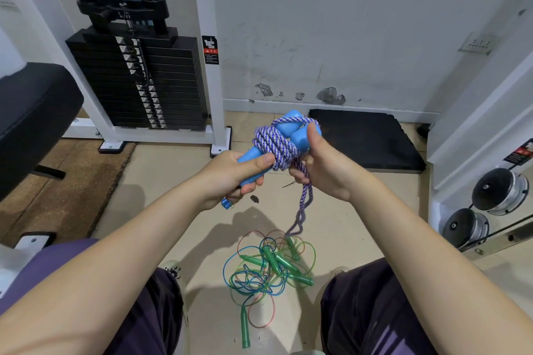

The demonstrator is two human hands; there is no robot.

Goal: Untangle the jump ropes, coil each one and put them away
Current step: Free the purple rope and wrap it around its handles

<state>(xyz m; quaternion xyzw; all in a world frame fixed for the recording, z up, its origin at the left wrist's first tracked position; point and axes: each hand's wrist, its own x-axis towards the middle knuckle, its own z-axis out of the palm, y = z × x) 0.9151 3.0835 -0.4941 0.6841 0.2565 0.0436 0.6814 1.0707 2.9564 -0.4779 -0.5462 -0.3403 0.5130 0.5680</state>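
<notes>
Progress: partial, by judgement. Braided purple rope (pixel 275 144), held above the floor (pixel 173 181), is wound in several turns around its blue handles (pixel 294 127); a doubled tail hangs down towards the pile below, so winding looks unfinished. Left hand (pixel 245 170) grips the lower handle, thumb pressed on the wraps. Right hand (pixel 323 164) is curled round the tail and upper handle, thumb raised. Thin multicoloured ropes with green handles (pixel 268 265) lie on the floor directly below the purple rope, knotted together, not yet sorted or coiled. Nothing is stored.

Unclear: count of thin ropes; whether the tail's end touches them; storage place not in view; small blue item under the left hand unidentified.
</notes>
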